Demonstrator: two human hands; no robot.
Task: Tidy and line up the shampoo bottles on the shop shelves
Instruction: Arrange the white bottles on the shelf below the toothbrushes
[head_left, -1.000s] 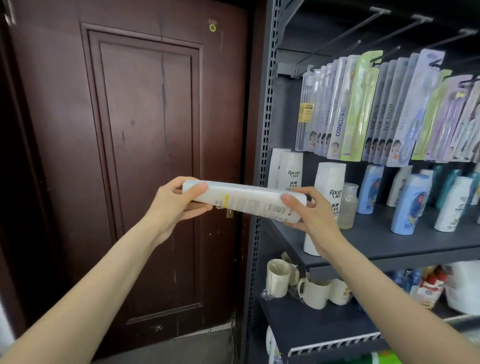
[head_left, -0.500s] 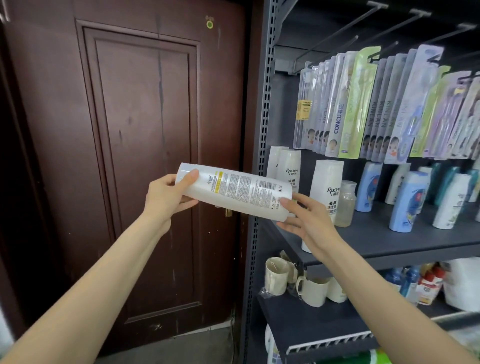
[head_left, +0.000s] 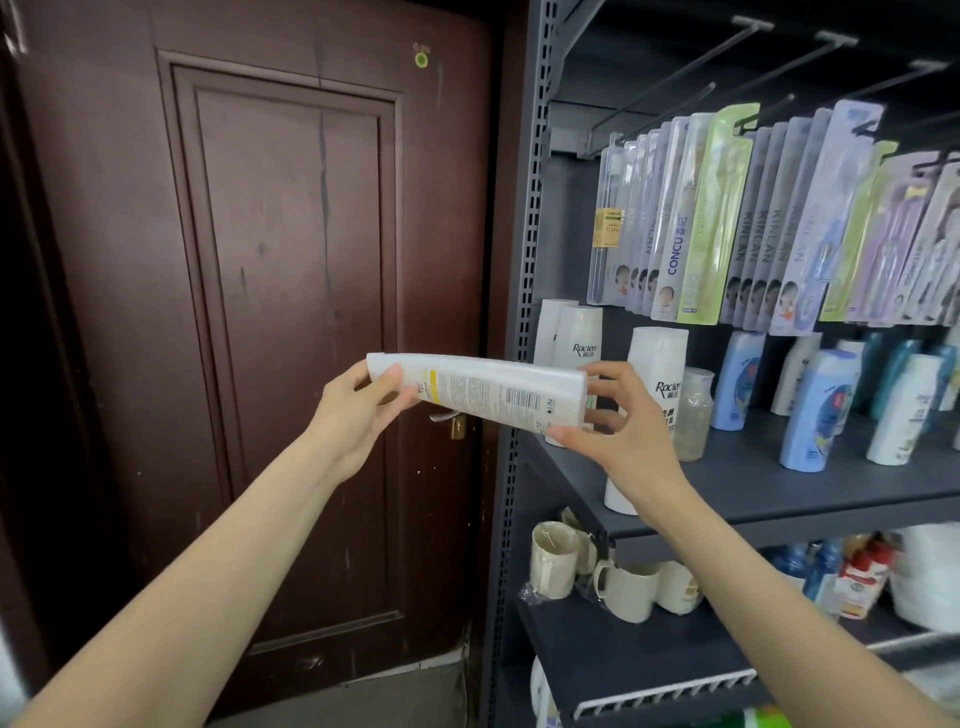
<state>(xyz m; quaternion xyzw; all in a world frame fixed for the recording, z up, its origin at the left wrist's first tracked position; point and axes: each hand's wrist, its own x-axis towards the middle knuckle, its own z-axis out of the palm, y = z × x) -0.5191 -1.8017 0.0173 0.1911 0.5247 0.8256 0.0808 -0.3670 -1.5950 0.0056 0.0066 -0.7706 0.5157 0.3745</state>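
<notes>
Head view: grey shelf (head_left: 779, 488) beside brown door (head_left: 285, 312).

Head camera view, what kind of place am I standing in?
Probably a small shop: dark grey metal shelving carries rows of white and blue shampoo bottles, with packaged toothbrushes hanging on hooks above and cream mugs below.

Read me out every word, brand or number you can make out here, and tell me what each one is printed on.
"Raclen": white bottle standing on the shelf, and the white bottle behind it.
"CONCU": toothbrush pack.
"KINLAN": toothbrush packs.
"CLEAN": yellow tag.
Held bottle, gripped by left hand and right hand: barcode and small print unreadable.
Blue bottles: labels blurred.
</notes>
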